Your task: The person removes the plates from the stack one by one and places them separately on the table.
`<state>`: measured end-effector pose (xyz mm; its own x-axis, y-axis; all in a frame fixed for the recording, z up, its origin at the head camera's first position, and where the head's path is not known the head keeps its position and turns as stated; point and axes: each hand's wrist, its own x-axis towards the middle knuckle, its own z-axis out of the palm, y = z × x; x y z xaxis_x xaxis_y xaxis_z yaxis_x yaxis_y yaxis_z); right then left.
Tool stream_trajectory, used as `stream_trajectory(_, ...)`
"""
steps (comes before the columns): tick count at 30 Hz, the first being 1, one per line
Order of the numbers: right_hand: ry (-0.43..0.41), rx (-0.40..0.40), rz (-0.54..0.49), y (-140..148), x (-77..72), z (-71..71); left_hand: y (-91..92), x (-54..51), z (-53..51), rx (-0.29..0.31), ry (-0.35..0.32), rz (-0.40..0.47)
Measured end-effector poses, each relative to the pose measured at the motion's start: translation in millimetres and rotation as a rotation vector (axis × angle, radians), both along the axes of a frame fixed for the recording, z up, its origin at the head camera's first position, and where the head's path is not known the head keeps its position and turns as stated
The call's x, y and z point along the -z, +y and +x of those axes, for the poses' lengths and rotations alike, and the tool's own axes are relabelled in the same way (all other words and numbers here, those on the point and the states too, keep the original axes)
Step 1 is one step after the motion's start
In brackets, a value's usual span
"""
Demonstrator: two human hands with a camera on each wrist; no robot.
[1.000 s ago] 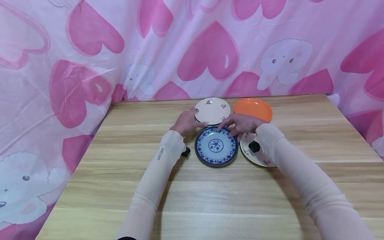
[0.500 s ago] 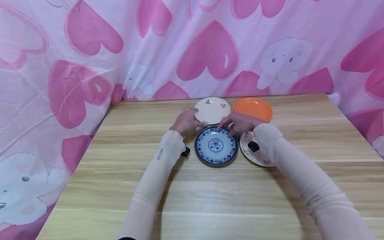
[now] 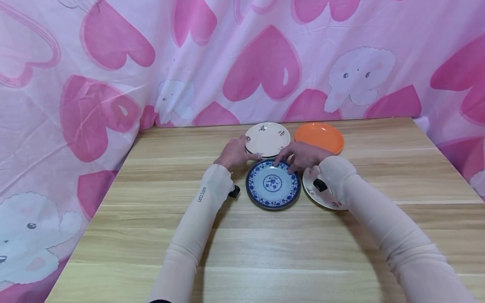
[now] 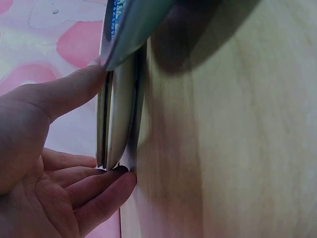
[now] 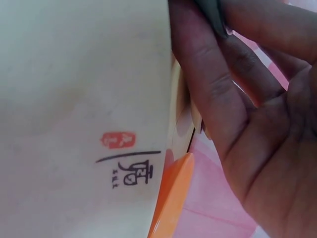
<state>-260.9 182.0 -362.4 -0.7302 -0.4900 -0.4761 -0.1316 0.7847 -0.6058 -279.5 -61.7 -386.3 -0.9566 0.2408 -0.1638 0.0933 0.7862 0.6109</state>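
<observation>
A blue-and-white patterned plate [image 3: 273,184] is tilted in front of a white plate with small dark motifs [image 3: 267,139], which tops a stack. My right hand [image 3: 306,155] pinches the blue plate's far rim. With thumb and fingers, my left hand [image 3: 235,154] holds the stack's edge; in the left wrist view the stacked plates' edges [image 4: 116,119] lie between thumb and fingers. The blue plate's underside [image 4: 141,29] shows beside the thumb, above its shadow. Below my right wrist lies another white plate [image 3: 329,200], partly hidden; its dark lettering [image 5: 134,171] shows in the right wrist view.
An orange plate [image 3: 319,137] sits at the back, right of the white stack. All the plates are on a wooden table [image 3: 265,252]. Behind it hangs a pink curtain [image 3: 261,63] with hearts. A black wrist camera [image 3: 235,192] sits under my left wrist.
Almost nothing differs: both hands keep their places on the plates, and the view shifts very slightly.
</observation>
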Motion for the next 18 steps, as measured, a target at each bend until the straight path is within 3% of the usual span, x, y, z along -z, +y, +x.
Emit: stream_trajectory(18, 0.067, -0.016, 0.060, -4.5, 1.7, 0.3, 0.9, -1.7, 2.3, -0.021, -0.017, 0.020)
